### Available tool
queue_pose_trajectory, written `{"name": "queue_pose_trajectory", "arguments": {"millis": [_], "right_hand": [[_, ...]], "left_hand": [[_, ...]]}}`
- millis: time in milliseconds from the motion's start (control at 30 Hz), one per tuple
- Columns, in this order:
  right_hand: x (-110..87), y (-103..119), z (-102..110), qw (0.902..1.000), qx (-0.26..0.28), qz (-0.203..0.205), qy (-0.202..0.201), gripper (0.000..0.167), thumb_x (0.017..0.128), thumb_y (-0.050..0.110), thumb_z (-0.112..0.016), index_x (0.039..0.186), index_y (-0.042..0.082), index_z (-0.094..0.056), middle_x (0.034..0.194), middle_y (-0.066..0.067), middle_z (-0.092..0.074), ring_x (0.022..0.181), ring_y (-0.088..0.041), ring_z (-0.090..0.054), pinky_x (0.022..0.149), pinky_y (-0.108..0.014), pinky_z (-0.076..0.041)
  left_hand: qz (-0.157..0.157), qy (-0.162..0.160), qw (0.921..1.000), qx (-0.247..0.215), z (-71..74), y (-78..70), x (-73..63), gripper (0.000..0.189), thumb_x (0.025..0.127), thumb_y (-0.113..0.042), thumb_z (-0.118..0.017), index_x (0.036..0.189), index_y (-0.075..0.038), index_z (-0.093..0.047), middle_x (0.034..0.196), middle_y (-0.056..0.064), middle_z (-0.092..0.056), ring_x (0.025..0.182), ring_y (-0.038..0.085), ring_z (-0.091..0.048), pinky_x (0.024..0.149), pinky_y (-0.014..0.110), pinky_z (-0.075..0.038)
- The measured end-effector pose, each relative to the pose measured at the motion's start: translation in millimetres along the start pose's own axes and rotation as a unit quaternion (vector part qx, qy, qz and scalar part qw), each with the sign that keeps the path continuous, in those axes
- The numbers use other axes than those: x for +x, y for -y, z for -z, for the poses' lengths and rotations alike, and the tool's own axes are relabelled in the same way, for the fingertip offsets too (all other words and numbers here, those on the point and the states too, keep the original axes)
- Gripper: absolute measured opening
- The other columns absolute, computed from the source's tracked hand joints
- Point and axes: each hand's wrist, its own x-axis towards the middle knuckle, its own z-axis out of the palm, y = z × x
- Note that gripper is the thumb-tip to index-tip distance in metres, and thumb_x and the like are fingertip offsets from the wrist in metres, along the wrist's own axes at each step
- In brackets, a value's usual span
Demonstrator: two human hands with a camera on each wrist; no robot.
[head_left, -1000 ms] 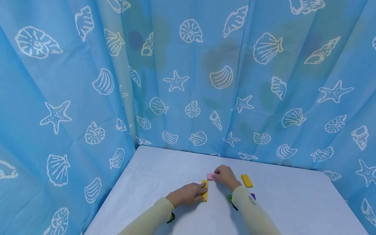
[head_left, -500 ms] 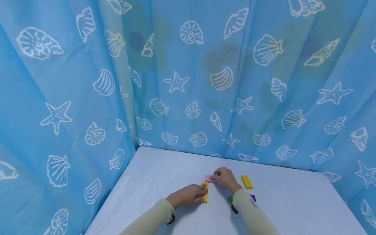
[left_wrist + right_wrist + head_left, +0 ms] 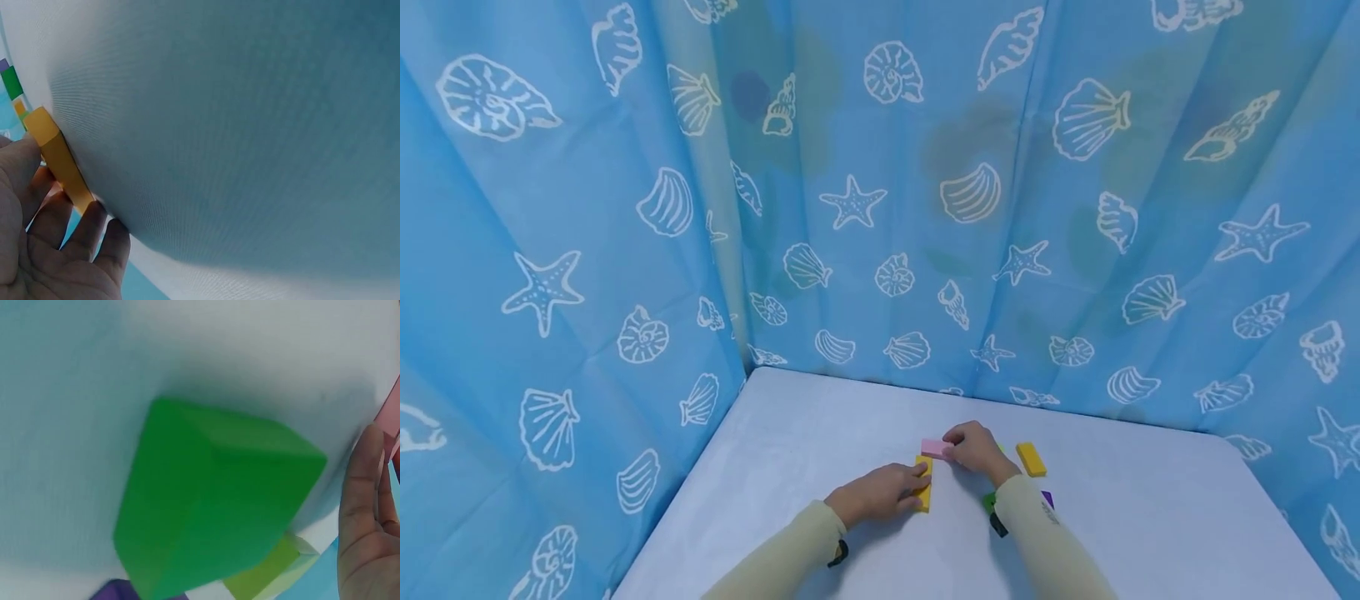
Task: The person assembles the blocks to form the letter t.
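Note:
My left hand [image 3: 880, 492] holds a yellow rectangular block [image 3: 924, 461] on the white tabletop, its long side running away from me. In the left wrist view, the thumb and fingers grip that yellow block [image 3: 65, 167] from its two sides. A pink block [image 3: 934, 448] lies crosswise at the far end of the yellow one, close to it; whether they touch is unclear. The right hand [image 3: 976, 448] pinches the pink block's right end. At the right wrist view's edge, fingertips [image 3: 370, 440] meet the pink block [image 3: 390, 415], most of which is out of frame.
Beneath the right forearm sits a green block [image 3: 200, 500], with a light green block [image 3: 269, 569] and a purple block [image 3: 115, 590] near it. Another yellow block [image 3: 1031, 459] lies to the right. Blue shell-patterned curtains [image 3: 850, 292] border the table [image 3: 820, 417].
The right hand has slid the pink block slightly left, so its left end now lies by the far end of the yellow block. My left hand has stayed on the yellow block.

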Motion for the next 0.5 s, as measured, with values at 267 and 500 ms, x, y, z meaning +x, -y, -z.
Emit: {"name": "queue_pose_trajectory", "arguments": {"millis": [267, 500], "right_hand": [[-0.4, 10.6, -2.3, 0.9994, 0.022, -0.026, -0.001, 0.026, 0.089, 0.023, -0.074, 0.112, 0.011, -0.073, 0.111, -0.007, -0.067, 0.093, -0.022, -0.058, 0.093, -0.039, -0.056], [1.3, 5.3, -2.8, 0.9995, 0.028, -0.01, 0.007, 0.027, 0.09, 0.021, -0.074, 0.114, 0.009, -0.072, 0.106, -0.007, -0.068, 0.084, -0.019, -0.06, 0.084, -0.033, -0.059]], "left_hand": [[0.001, -0.001, 1.0, 0.007, 4.2, -1.1, 0.1, 0.049, 0.099, -0.036, -0.059, 0.144, -0.018, -0.051, 0.155, -0.003, -0.043, 0.138, 0.015, -0.048, 0.112, 0.03, -0.042], [0.009, 0.003, 0.9999, 0.011, -1.5, -1.5, 2.3, 0.051, 0.099, -0.039, -0.059, 0.145, -0.021, -0.051, 0.155, -0.005, -0.043, 0.138, 0.014, -0.048, 0.112, 0.03, -0.042]]}}
